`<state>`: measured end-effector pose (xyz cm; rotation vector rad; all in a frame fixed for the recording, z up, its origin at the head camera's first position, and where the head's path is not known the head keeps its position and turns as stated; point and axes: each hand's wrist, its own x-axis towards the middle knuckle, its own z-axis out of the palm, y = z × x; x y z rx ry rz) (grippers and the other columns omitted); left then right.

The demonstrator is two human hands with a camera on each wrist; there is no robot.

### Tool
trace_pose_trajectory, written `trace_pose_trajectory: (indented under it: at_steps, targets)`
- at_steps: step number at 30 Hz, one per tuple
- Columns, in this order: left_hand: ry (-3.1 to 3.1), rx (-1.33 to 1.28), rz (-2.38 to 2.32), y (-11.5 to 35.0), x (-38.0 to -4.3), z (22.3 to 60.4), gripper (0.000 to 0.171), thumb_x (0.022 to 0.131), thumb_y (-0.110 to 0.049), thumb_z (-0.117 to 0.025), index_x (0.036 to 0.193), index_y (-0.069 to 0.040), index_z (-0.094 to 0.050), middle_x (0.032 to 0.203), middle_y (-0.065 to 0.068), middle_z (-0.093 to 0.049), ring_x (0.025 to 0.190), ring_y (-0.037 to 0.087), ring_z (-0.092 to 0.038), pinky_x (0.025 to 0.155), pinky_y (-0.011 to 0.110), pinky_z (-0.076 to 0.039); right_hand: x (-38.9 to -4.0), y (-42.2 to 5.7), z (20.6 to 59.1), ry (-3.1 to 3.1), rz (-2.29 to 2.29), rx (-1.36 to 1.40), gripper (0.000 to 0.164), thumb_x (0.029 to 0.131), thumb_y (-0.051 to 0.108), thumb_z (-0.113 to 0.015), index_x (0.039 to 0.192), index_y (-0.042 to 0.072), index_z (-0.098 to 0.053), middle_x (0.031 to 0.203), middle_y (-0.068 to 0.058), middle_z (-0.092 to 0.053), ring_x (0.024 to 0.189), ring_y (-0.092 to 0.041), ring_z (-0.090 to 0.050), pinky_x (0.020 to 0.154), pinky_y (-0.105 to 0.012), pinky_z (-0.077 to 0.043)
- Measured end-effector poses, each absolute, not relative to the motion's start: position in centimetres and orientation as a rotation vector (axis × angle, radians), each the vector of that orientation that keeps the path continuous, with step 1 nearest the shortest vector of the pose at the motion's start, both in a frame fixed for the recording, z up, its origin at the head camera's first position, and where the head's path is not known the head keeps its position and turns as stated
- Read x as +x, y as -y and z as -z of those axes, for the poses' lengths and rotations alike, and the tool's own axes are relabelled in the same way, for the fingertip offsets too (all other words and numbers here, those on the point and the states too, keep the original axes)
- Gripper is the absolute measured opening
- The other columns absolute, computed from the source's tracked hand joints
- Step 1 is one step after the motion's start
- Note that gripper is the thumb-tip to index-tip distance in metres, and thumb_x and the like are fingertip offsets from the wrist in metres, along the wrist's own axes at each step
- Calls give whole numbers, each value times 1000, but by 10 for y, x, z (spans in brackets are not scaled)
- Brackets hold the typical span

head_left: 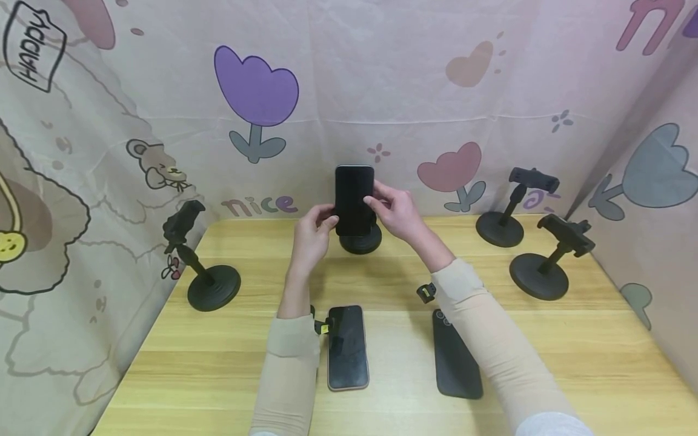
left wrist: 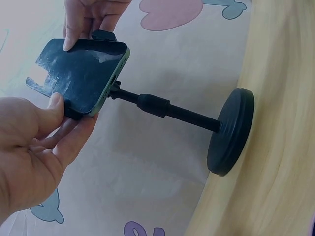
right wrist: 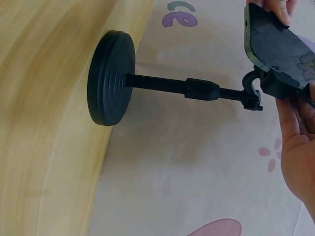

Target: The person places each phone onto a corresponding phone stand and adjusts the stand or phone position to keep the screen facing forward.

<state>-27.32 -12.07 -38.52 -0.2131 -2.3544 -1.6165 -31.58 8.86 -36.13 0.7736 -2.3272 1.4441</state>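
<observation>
Cartoon-printed cloth [head_left: 376,72] hangs behind and beside a wood-grain table [head_left: 400,369], where a person works with both hands on an upright phone [head_left: 353,200] at the head of a black centre stand [head_left: 361,243]. The left hand [head_left: 314,233] pinches the phone's left edge, thumb on the front and fingers behind; the right hand [head_left: 400,212] grips the opposite edge, thumb also on the screen, fingers around the back by the holder [left wrist: 104,35]. Whether the holder has fully closed on the phone cannot be told.

By the look of it, the work is partway along: one phone is up at a holder, while a face-up phone [head_left: 348,348] and a face-down phone [head_left: 457,357] lie flat nearer the person. Three more stands carry no phone: a left stand [head_left: 214,287], a rear right stand [head_left: 500,229] and a front right stand [head_left: 540,277].

The centre stand's base sits near the table's back edge, close to the cloth, leaving little room behind. Bare wood stretches to either side of it and between the two flat phones; the left stand keeps near the left edge, and the right pair stand near each other toward the far right corner.
</observation>
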Motion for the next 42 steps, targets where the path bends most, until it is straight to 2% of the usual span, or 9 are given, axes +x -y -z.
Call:
trace_pose_trajectory:
  at_steps: [13, 24, 32, 42]
  targets:
    - [2346, -216, 1610, 119, -274, 386, 31, 104, -9, -63, 132, 4, -64, 121, 22, -70, 111, 34, -70, 95, 46, -57, -314, -90, 366, 2312, -1428, 800, 43, 100, 6, -69, 141, -5, -60, 112, -25, -75, 101, -36, -75, 88, -45, -62]
    - [2343, -222, 1582, 119, -276, 386, 30, 103, -9, -64, 130, 4, -65, 118, 21, -71, 108, 33, -71, 91, 45, -56, -312, -89, 368, 2310, -1407, 802, 43, 100, 4, -68, 142, -5, -60, 113, -24, -75, 104, -34, -74, 90, -43, -61]
    - [2328, -219, 1594, 118, -277, 387, 30, 103, -7, -64, 130, 6, -65, 117, 23, -71, 107, 34, -71, 94, 46, -57, -309, -87, 366, 2282, -1292, 814, 41, 98, 3, -71, 138, -4, -64, 112, -23, -75, 100, -33, -75, 88, -44, -62]
    - [2303, -207, 1673, 117, -278, 386, 32, 105, -10, -62, 133, 4, -64, 122, 22, -70, 112, 33, -71, 98, 41, -58, -308, -81, 370, 2278, -1359, 707, 45, 100, 8, -69, 143, -5, -59, 115, -24, -74, 105, -34, -74, 90, -42, -61]
